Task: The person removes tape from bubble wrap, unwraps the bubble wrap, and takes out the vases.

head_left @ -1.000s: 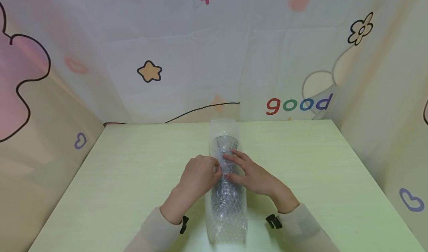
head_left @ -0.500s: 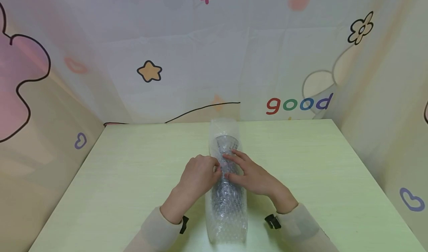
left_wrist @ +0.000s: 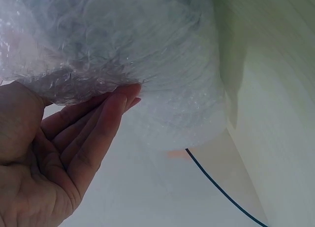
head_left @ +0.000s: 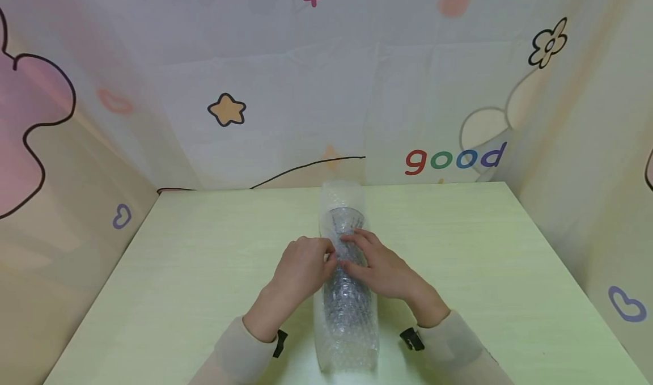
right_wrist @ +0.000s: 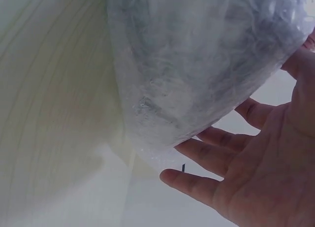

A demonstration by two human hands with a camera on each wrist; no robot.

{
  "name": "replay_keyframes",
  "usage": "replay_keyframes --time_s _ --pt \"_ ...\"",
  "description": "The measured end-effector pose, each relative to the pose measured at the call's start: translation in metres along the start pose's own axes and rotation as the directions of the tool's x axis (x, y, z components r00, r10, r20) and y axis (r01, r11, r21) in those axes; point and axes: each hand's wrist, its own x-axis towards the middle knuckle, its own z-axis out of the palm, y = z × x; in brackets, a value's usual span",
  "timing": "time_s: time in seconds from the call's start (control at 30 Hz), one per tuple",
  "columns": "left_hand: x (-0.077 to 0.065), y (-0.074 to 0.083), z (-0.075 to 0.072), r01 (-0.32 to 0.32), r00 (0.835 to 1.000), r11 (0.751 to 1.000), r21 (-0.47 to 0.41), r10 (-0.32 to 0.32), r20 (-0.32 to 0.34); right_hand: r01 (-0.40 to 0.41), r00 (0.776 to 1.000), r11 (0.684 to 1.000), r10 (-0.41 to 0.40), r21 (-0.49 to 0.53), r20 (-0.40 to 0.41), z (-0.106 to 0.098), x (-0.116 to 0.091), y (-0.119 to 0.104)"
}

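A long package in clear bubble wrap [head_left: 348, 311] lies lengthwise on the table in the head view. Inside it shows a dark, roughly cylindrical thing with dark marks near its far end; its kind is blurred by the bubbles. My left hand [head_left: 304, 269] is at the package's left side, fingertips and thumb drawn together, pinching the wrap near its middle. In the left wrist view the left fingers [left_wrist: 98, 133] are bunched at the wrap's edge. From the right, my right hand [head_left: 390, 271] rests on top with spread fingers; these fingers [right_wrist: 206, 155] touch the wrap in the right wrist view.
The pale green table [head_left: 214, 249] extends on both sides of the package. A printed curtain [head_left: 285, 90] with a star, hearts and coloured letters stands behind and at both sides. Black clips [head_left: 412, 339] sit at both sleeve cuffs.
The right hand and wrist have shifted slightly left, with the thumb closer to the left fingertips. The left hand and the package stay almost where they were.
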Motion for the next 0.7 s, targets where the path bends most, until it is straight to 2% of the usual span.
replay_keyframes --time_s 0.3,0.7 --pt "0.0004 0.0003 -0.0007 0.014 1.0 1.0 -0.022 -0.014 0.007 -0.045 0.997 0.999 0.043 -0.026 -0.06 0.005 0.0027 -0.0071" --pt "-0.0001 -0.0006 -0.0021 0.018 1.0 0.999 -0.046 -0.017 0.011 -0.08 0.994 0.997 0.08 0.007 -0.074 0.0077 0.0036 -0.0089"
